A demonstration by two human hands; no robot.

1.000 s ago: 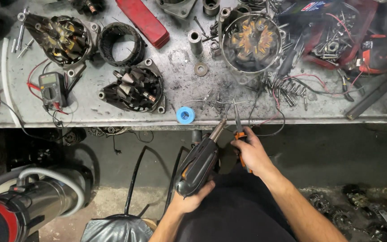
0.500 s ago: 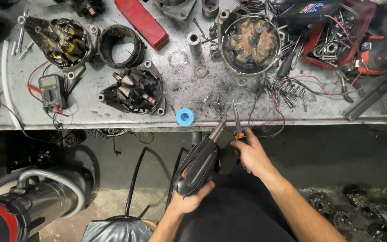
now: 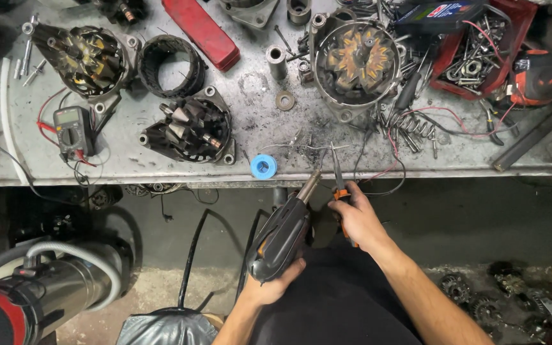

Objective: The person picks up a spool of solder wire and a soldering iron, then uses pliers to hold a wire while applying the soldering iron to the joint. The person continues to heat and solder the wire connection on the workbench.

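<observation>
At bench edge: L hand (image 3: 269,289) w/ soldering gun (image 3: 283,231), R hand (image 3: 358,219) w/ pliers (image 3: 338,180).

My scuffed grey metal tabletop (image 3: 257,96) carries stripped alternator housings (image 3: 190,131), a loose stator ring (image 3: 172,65), a yellow-faced multimeter (image 3: 73,131), a red flat case (image 3: 200,32), a blue tape roll (image 3: 264,167) at its front edge, and a red tray of bolts (image 3: 477,57).

Your left hand (image 3: 269,287) and right hand (image 3: 357,220) are both bare, no gloves, no watch or rings that I can spot. Forearms are uncovered too (sleeves never make it into view). Below them you're wearing plain black clothing (image 3: 333,300).
</observation>
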